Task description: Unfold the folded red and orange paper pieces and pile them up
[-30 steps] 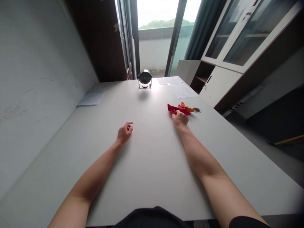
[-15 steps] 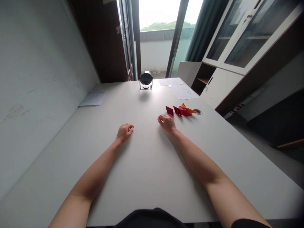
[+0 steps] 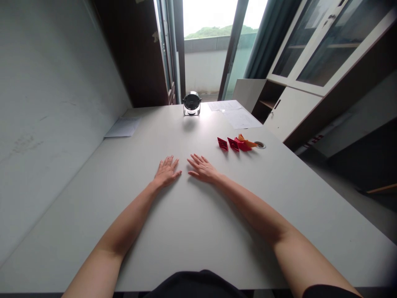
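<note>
My left hand [image 3: 166,170] lies palm down on the white table [image 3: 173,240], fingers spread, holding nothing. Just to its right, my right hand [image 3: 202,168] also rests flat with its fingers apart and nothing in it. A small gap separates the two hands. Beyond my right hand, to the right, stand folded paper pieces in a row: a red paper boat [image 3: 222,144], a second red paper boat [image 3: 233,144], then a red folded paper [image 3: 244,145] touching an orange folded paper [image 3: 247,141].
A round black device on a metal stand [image 3: 192,103] is at the far edge. Paper sheets [image 3: 242,118] lie at the back right, another stack [image 3: 122,127] by the left wall. A round cable hole [image 3: 261,145] sits beside the orange paper. White cabinets [image 3: 293,109] stand to the right.
Both hands have gone from curled to flat with fingers spread. My right hand has moved left, away from the red boats, and my left hand slightly right. The paper pieces stay put.
</note>
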